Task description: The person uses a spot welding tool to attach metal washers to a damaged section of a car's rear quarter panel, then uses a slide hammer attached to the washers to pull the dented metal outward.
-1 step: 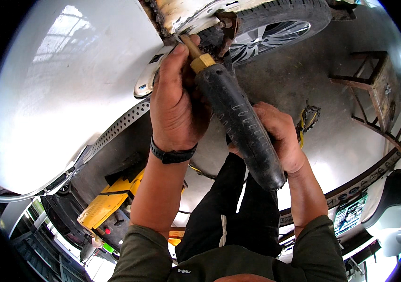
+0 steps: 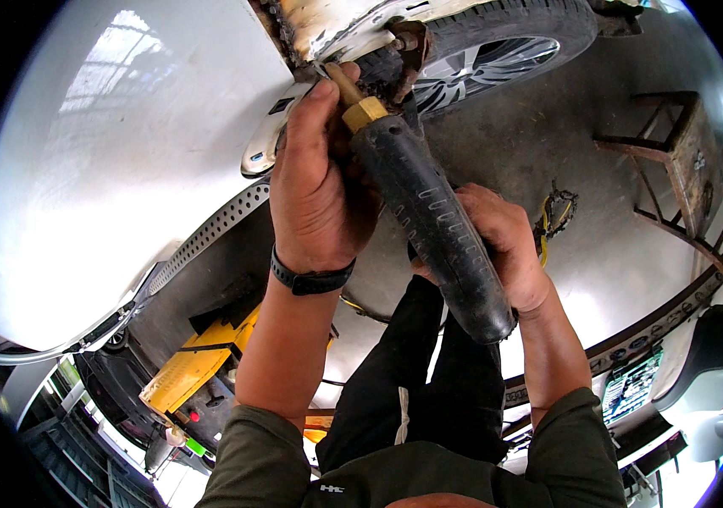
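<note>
A welding gun [image 2: 429, 229] slants across the middle, with a slotted black cylindrical body, a brass hex nut and a brass-coloured rod at its upper end. My right hand [image 2: 501, 241] is closed on the gun from beneath, most of its fingers hidden behind the body. The rod's end meets the damaged lower edge of a car body [image 2: 344, 30], with scraped paint and rust. Around that end my left hand [image 2: 319, 178] is closed, thumb and fingertip on the brass rod. Whether it also pinches something small there cannot be made out. A black band circles my left wrist.
White car panel [image 2: 141, 169] at left, perforated side step [image 2: 209, 229] beneath it. A tyred wheel [image 2: 505, 63] stands at upper right. Wooden stool [image 2: 692, 169] farther right. A yellow cable [image 2: 543, 237] lies on the floor by my right hand; yellow equipment [image 2: 196, 364] at lower left.
</note>
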Motion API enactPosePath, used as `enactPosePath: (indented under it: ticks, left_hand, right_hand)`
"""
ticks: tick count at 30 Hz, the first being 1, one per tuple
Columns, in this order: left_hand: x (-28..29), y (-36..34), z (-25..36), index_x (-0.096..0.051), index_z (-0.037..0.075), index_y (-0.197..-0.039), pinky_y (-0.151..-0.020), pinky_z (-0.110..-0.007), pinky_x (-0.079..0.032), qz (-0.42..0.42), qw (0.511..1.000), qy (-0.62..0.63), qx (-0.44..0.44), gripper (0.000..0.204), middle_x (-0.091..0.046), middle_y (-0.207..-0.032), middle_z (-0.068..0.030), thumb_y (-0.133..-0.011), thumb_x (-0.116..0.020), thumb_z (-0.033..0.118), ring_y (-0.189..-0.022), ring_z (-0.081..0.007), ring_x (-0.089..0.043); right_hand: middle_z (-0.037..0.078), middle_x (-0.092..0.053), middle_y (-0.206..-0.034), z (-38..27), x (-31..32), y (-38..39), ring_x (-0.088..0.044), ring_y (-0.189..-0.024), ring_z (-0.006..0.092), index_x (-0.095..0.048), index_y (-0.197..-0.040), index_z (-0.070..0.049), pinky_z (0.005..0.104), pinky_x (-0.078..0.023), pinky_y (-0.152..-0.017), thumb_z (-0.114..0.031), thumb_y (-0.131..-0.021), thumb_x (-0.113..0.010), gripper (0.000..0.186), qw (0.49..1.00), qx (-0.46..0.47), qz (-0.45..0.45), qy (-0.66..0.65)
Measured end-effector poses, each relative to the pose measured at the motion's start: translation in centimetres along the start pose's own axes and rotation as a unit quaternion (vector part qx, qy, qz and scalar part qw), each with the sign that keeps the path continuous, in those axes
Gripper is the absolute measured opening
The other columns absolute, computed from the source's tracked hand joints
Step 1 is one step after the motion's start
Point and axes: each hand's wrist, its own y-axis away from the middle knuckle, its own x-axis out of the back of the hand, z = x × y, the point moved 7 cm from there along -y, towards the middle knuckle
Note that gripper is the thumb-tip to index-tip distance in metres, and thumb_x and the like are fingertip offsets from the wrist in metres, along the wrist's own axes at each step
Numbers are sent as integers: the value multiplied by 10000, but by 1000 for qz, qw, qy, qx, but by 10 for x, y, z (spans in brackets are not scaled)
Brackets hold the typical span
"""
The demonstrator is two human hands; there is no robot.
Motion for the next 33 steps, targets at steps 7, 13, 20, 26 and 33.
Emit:
enactPosePath:
  ticks: [7, 13, 20, 26, 33]
  left_hand:
    - [-5, 1, -1, -587, 60, -1301, -743, -335, -615, -22, 1000, 12, -2, 388, -696, -1096, -47, -1031, -541, 335, -857, -155, -699]
    - [-3, 4, -3, -588, 56, -1296, -769, -338, -597, 35, 998, -47, -19, 420, -698, -1073, -57, -1057, -463, 379, -865, -162, -696]
    - [11, 42, -20, -607, 71, -1215, -616, -252, -439, 117, 990, -36, 64, 341, -586, -774, 20, -1053, -458, 332, -641, -94, -533]
    - [33, 68, -42, -597, 102, -1034, -560, -261, -361, 88, 985, 48, 143, 243, -405, -663, 39, -1042, -480, 314, -570, -85, -405]
    - [29, 84, -63, -572, 111, -1020, -576, -238, -375, 55, 984, 51, 160, 238, -428, -699, 49, -1046, -481, 329, -594, -68, -415]
  right_hand:
    - [147, -709, -1111, 1, 5, 1, -668, -942, 321, -685, -1140, -24, 385, -509, -856, -162, -728, -780, 445, 1000, 14, 0, -10]
    - [154, -708, -1130, -6, 8, -2, -678, -984, 331, -687, -1135, -24, 388, -507, -885, -170, -732, -782, 438, 1000, -19, 10, -17]
    - [162, -701, -1111, -4, 12, 0, -672, -987, 343, -672, -1140, -16, 377, -507, -889, -157, -726, -790, 452, 998, -58, 12, -11]
    - [168, -696, -1087, -12, 10, 1, -671, -981, 316, -665, -1142, -8, 363, -508, -883, -156, -728, -802, 461, 994, -100, 12, -35]
    - [148, -694, -1045, -21, 12, 1, -673, -951, 302, -665, -1117, -12, 345, -507, -857, -147, -730, -793, 429, 992, -106, 34, -53]
